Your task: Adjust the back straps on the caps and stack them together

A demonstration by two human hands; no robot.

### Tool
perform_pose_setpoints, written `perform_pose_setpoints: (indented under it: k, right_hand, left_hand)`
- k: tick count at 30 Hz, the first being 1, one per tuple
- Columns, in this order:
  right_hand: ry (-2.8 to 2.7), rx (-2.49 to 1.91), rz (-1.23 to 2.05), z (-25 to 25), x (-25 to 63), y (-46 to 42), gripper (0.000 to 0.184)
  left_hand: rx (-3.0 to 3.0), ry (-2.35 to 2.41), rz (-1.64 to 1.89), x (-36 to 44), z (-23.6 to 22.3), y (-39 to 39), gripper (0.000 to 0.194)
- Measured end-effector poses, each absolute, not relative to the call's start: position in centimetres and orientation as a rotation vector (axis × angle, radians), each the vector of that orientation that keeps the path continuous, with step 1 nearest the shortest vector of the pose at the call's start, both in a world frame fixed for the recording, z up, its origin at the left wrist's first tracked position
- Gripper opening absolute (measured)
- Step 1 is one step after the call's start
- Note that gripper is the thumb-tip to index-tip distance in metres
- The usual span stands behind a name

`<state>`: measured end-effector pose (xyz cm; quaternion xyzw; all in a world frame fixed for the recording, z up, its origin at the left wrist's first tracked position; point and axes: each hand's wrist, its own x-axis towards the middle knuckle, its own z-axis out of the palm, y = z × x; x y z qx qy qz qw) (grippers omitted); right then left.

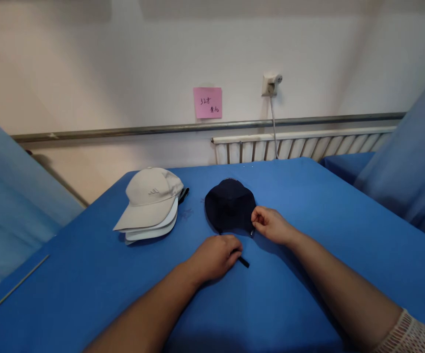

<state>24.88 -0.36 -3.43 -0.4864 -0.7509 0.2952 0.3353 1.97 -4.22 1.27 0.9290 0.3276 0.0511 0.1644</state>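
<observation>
A dark navy cap [230,203] lies on the blue table cover, its back opening facing me. My left hand [218,255] is closed at the near side of the cap, around a black strap [244,262] whose loose end pokes out past the fingers. With thumb and fingers pinched together, my right hand [269,224] grips the cap's right edge, beside a small buckle-like end [252,233]. The inside of the left grip is hidden. To the left sits a stack of caps, with a light grey cap [151,189] on top and white brims [153,234] under it.
The blue-covered table [301,294] reaches back near the wall. A thin stick [13,288] lies at its left edge. Blue curtains [13,196] hang on both sides. Behind are a rail [142,131], a radiator [304,146], a socket [269,85] and a pink note [207,103].
</observation>
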Motion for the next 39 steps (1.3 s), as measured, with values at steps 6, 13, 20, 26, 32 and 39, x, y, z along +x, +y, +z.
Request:
perform_pose_setpoints:
  k: [6, 13, 20, 26, 32, 39]
  right_hand:
    - [-2.130, -1.212, 0.899, -3.0, 24.7, -1.4, 0.009]
    - [-2.103, -1.304, 0.920, -4.3, 25.0, -0.8, 0.017]
    - [-2.171, -1.275, 0.860, -4.0, 24.7, -1.0, 0.012]
    - [-2.230, -1.313, 0.707, -3.1, 24.4, -1.4, 0.012]
    - [-2.208, -1.322, 0.747, -3.1, 24.2, -1.6, 0.006]
    - [-2.103, -1.263, 0.958, -3.6, 24.4, -1.4, 0.006]
  left_hand:
    - [2.566, 0.898, 0.153, 1.8, 1.4, -4.0, 0.019]
    - [2.555, 0.883, 0.187, 1.8, 1.2, -4.0, 0.019]
    - [2.568, 0.887, 0.164, 1.8, 1.1, -4.0, 0.020]
    - [2.555, 0.893, 0.187, 1.8, 1.0, -4.0, 0.021]
    - [2.547, 0.885, 0.176, 1.9, 1.1, -4.0, 0.021]
    - [2.491, 0.931, 0.209, 2.1, 1.1, -4.2, 0.025]
